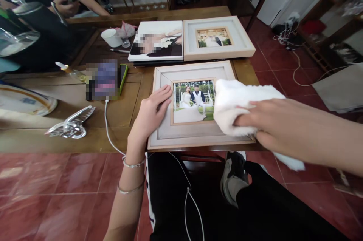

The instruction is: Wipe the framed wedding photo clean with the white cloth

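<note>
A white-framed wedding photo [181,135] lies flat on the wooden table's near edge. My left hand [150,114] rests on its left side, fingers stretched out flat against the frame. My right hand [266,122] presses a white cloth [235,101] onto the right part of the frame, fingers closed over the cloth. The cloth covers the frame's right border and part of the picture. Another white frame [218,50] and a photo canvas [159,42] lie side by side behind it.
A phone [106,80] with a white charging cable sits left of the frame, next to a silver heart-shaped dish [70,124] and a plate [25,101]. A white cup [111,37] stands further back. Another person holds a phone at top left. Red tiled floor below.
</note>
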`<state>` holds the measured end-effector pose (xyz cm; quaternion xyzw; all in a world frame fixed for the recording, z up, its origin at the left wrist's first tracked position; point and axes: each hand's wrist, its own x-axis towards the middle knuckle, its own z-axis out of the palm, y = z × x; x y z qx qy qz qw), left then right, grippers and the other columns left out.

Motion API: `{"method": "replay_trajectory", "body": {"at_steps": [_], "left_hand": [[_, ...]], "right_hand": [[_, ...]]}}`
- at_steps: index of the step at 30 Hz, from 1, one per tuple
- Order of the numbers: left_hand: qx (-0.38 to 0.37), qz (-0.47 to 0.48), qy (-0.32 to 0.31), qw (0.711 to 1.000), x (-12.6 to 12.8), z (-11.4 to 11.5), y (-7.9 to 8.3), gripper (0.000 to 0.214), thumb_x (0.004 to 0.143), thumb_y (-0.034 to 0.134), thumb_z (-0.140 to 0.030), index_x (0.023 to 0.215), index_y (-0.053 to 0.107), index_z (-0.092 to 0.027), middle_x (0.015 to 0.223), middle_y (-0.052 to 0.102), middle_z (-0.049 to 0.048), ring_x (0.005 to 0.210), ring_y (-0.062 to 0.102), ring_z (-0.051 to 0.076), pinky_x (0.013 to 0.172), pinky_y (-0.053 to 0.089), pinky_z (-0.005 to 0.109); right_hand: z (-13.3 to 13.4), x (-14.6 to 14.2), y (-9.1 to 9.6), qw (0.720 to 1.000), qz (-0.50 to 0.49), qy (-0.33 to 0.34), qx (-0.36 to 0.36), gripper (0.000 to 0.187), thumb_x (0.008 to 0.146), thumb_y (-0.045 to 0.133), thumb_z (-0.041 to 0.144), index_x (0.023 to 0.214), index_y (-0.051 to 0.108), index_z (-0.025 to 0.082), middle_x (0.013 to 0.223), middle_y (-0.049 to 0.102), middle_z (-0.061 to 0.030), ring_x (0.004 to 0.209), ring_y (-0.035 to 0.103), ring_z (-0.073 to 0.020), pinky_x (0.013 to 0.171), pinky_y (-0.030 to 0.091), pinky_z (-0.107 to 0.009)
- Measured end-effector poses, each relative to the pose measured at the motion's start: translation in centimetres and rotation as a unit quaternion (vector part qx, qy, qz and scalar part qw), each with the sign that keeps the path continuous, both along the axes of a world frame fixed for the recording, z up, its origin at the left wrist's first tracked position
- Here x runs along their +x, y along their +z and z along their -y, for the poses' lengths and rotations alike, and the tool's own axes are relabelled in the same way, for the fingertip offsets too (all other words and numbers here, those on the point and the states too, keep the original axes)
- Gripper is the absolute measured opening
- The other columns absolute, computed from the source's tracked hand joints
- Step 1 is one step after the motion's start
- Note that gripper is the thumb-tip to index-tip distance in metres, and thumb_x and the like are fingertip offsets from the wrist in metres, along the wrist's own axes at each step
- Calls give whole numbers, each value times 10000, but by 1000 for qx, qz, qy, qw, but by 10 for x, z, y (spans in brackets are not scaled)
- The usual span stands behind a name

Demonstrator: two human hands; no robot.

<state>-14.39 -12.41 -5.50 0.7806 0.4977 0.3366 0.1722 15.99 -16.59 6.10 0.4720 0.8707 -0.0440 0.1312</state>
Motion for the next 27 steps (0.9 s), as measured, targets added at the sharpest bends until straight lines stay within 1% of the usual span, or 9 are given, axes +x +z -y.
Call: {"method": "replay_trajectory", "body": {"at_steps": [3,6,10,12,14,17,19,23,27], "left_hand": [[-4,-4,-4,1000,-1,-1,1,360,1030,546,-312,1314,724,-182,1432,652,84,1417,568,251,1254,411,504],[-10,-7,-3,1000,-1,-2,1,353,1030,545,-307,1315,726,-204,1435,653,73,1421,563,250,1257,409,510],[-8,-3,-7,1000,-1,-2,1,355,1026,553,-294,1319,722,-186,1427,658,85,1417,566,257,1257,405,518],[-9,-4,-5,1000,-1,-2,1,352,1026,551,-291,1320,721,-199,1430,656,74,1416,567,254,1256,406,520],[-9,-5,0,1000,-1,-2,1,353,1025,550,-290,1318,724,-198,1429,656,72,1414,570,252,1256,411,513],[-8,-1,6,1000,-1,-2,0,356,1019,557,-288,1312,727,-176,1419,662,83,1402,584,250,1259,408,494],[-8,0,8,1000,-1,-1,0,357,1017,561,-288,1311,727,-170,1416,663,85,1399,588,248,1264,400,490],[-11,1,13,1000,0,-1,1,357,1021,552,-300,1310,729,-186,1427,657,71,1410,579,248,1260,406,494],[-14,0,17,1000,1,0,1,357,1025,539,-308,1307,733,-208,1428,659,56,1411,578,242,1256,416,490]], "right_hand": [[-29,-2,-9,999,53,-10,-7,558,737,501,24,1122,790,306,1249,748,-76,785,707,-274,618,463,-377],[-59,0,-25,997,43,5,68,596,776,484,-2,1259,740,236,1578,525,-129,1086,701,-336,814,543,-449],[-93,6,-42,986,4,61,155,603,855,416,-35,1407,624,90,1666,378,-191,1495,419,-374,1147,406,-541],[-104,4,-48,981,5,76,177,559,883,392,-34,1376,637,58,1647,407,-200,1544,342,-372,1197,341,-567],[-108,-1,-50,981,24,84,171,482,893,418,-20,1281,694,51,1622,444,-207,1547,338,-375,1210,323,-573],[-98,-10,-46,985,62,88,133,382,886,480,18,1163,742,46,1601,465,-229,1535,355,-397,1177,377,-578],[-83,-12,-39,988,70,92,101,348,859,511,21,1083,768,87,1555,528,-212,1495,418,-391,1124,437,-567],[-40,-7,-22,990,28,127,49,299,774,556,12,871,781,183,1352,691,-149,1333,579,-346,1051,500,-517],[5,4,-12,989,-16,146,14,249,712,581,79,757,747,259,1157,762,-98,1075,693,-311,921,561,-485]]}}
